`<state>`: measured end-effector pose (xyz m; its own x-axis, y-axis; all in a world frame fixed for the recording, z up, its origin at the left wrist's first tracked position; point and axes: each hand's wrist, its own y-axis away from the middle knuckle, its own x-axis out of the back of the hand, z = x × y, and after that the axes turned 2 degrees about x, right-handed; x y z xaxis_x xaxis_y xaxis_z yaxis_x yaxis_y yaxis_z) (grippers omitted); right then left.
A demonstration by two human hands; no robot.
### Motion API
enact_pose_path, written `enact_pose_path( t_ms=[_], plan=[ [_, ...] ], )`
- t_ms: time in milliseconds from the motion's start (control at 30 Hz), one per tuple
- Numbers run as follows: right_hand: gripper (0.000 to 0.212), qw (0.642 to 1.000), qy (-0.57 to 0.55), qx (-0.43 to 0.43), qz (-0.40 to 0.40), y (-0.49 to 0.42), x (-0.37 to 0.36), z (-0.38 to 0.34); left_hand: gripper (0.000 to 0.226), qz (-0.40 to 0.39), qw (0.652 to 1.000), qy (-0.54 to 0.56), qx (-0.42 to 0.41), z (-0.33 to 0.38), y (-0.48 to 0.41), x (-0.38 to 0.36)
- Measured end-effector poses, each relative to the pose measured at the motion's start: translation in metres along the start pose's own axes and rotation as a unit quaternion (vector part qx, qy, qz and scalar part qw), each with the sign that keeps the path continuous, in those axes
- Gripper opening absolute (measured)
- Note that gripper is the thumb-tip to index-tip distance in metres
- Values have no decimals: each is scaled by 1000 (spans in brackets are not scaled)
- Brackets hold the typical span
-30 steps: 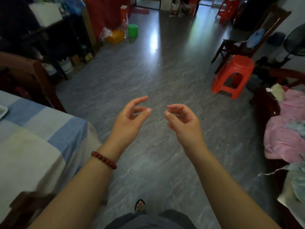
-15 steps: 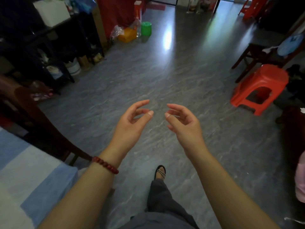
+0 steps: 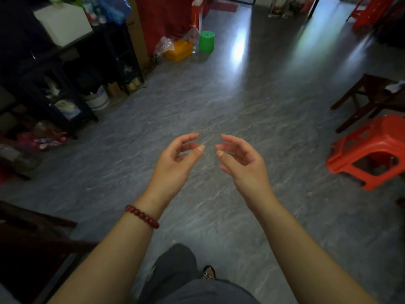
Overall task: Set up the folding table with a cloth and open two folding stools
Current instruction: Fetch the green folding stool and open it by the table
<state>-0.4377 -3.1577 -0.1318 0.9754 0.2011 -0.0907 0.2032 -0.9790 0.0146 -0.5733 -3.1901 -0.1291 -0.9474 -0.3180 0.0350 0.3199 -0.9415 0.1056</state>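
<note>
My left hand (image 3: 175,165) and my right hand (image 3: 243,165) hang side by side in front of me above the grey floor, palms turned toward each other. Their fingers are loosely curled and hold nothing. A red bead bracelet (image 3: 142,216) circles my left wrist. No folding table, cloth or folding stool shows in the head view.
A red plastic stool (image 3: 368,150) stands at the right, with a dark wooden chair (image 3: 368,99) behind it. Dark shelves (image 3: 72,88) with clutter line the left wall. A yellow box (image 3: 178,50) and green tub (image 3: 206,41) sit farther back. A dark wooden chair (image 3: 32,238) is at lower left.
The view has swung left and moved forward; the checked cloth at lower left has slid out of sight. My leg has stepped ahead. Both hands keep the same empty pose.
</note>
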Motion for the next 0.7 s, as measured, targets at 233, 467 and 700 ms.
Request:
enact_pose_path(
  t_ms=[233, 467, 700],
  plan=[
    [31, 1000, 18, -8, -2, -141, 6, 13, 21, -3, 1000, -3, 11, 3, -140, -21],
    [30, 1000, 12, -12, 12, -321, -14, 9, 20, -4, 1000, -16, 7, 26, -319, -26],
    [28, 999, -12, -5, 38, -452, -25, -6, 13, -9, 1000, -28, 7, 60, -457, -29]
  ],
)
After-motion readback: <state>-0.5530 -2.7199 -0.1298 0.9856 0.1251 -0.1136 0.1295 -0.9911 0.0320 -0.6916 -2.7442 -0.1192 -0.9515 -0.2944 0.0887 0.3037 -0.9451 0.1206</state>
